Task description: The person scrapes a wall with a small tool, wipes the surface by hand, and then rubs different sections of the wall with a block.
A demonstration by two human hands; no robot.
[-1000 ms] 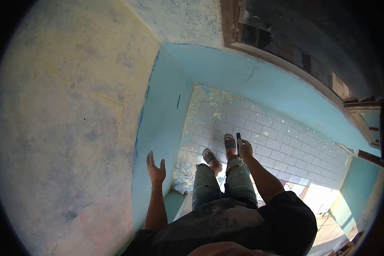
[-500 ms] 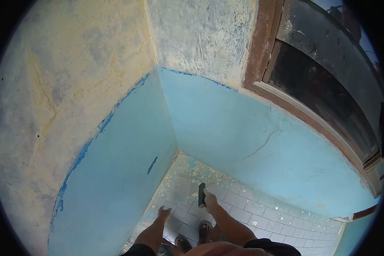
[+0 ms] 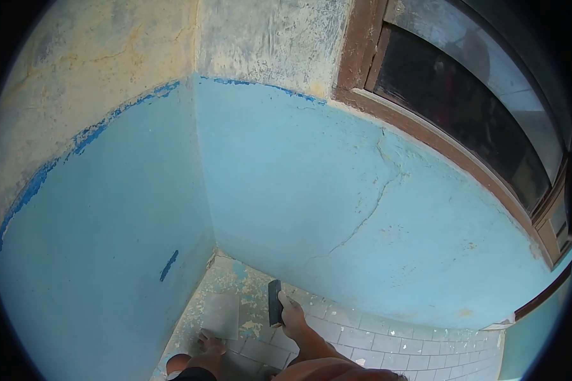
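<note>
My right hand (image 3: 292,314) is wrapped round a long, flat black sanding block (image 3: 274,303), held above the floor near the corner. My left hand (image 3: 211,343) is low on the left, fingers spread, with the fingertips right at the lower edge of a thin, pale grey rectangular sheet (image 3: 221,312). That sheet lies on the paint-spattered floor close to where the two walls meet. Both forearms come up from the bottom of the view.
Blue-painted walls (image 3: 286,171) meet in a corner, with scraped, pale plaster (image 3: 108,44) above. A crack (image 3: 370,216) runs down the right-hand wall below a brown window frame (image 3: 438,143). Grey tiles (image 3: 368,343) cover the floor, flecked with paint.
My left hand has reached to the edge of the grey sheet, from which it was apart before. The view has shifted closer to the floor and corner; the right hand still holds the sanding block.
</note>
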